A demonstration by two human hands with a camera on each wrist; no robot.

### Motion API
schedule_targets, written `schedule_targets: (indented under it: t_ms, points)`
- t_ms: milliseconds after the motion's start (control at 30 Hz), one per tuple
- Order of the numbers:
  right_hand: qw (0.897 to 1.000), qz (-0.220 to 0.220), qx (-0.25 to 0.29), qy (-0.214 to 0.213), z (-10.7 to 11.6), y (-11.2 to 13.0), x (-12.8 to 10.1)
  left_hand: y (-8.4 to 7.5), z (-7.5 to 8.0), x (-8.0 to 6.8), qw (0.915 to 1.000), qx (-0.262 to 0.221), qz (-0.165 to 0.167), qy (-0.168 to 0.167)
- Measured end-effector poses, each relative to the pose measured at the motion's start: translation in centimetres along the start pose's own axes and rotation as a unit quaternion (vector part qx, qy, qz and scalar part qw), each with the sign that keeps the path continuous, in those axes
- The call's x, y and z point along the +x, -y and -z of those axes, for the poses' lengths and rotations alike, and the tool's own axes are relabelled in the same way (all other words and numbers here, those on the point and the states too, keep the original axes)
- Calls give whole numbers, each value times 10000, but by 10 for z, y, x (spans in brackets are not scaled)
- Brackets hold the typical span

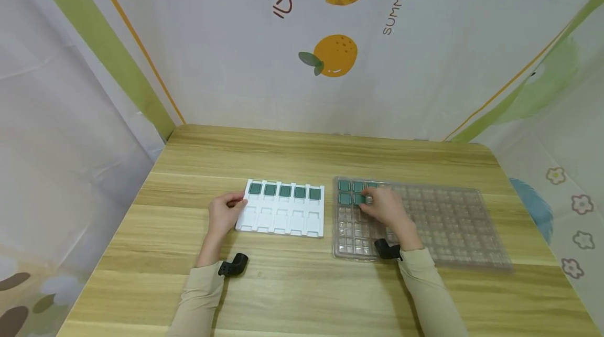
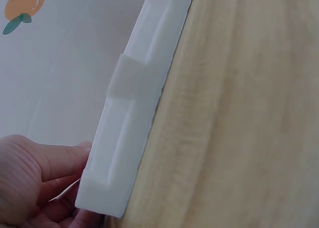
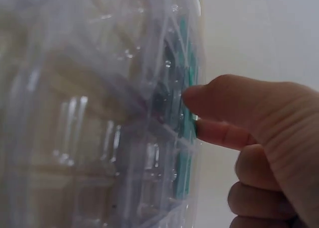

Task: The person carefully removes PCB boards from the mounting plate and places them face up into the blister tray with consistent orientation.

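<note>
My left hand (image 1: 224, 215) grips the left edge of a white plastic tray (image 1: 278, 210), its thumb against the rim in the left wrist view. Five-wide, the tray's far row holds several green square chips (image 1: 285, 191); its near row of slots is bare. Over the far left part of a clear compartment tray (image 1: 349, 257), my right hand (image 1: 388, 207) pinches a green chip (image 1: 359, 199) between thumb and index finger. That chip is still at its pocket in the second row. More green chips (image 1: 344, 186) sit around it, some partly covered by the hand.
Both trays lie on a wood-grain table (image 1: 292, 284), with a narrow gap between them. The clear tray's other pockets (image 1: 448, 221) stretch to the right. A printed white curtain (image 1: 236, 64) hangs behind the table. Each wrist carries a black camera mount (image 1: 233, 265).
</note>
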State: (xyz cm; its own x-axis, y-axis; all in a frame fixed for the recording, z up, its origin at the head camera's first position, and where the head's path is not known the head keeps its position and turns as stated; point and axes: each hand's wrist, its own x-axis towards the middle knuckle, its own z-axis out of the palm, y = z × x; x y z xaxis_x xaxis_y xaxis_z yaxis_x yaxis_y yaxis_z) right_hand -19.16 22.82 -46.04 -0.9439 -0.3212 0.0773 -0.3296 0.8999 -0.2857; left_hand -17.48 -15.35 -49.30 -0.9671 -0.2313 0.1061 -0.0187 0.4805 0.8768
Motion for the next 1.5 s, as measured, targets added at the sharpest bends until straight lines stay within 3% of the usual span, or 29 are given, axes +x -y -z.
schedule_targets:
  t_ms: [733, 1500]
  points:
    - [9999, 109, -82, 86, 0, -2, 4, 3, -1, 0, 10000, 24, 64, 14]
    - [9989, 359, -158, -264, -2, 14, 12, 4, -1, 1, 10000, -10, 27, 39]
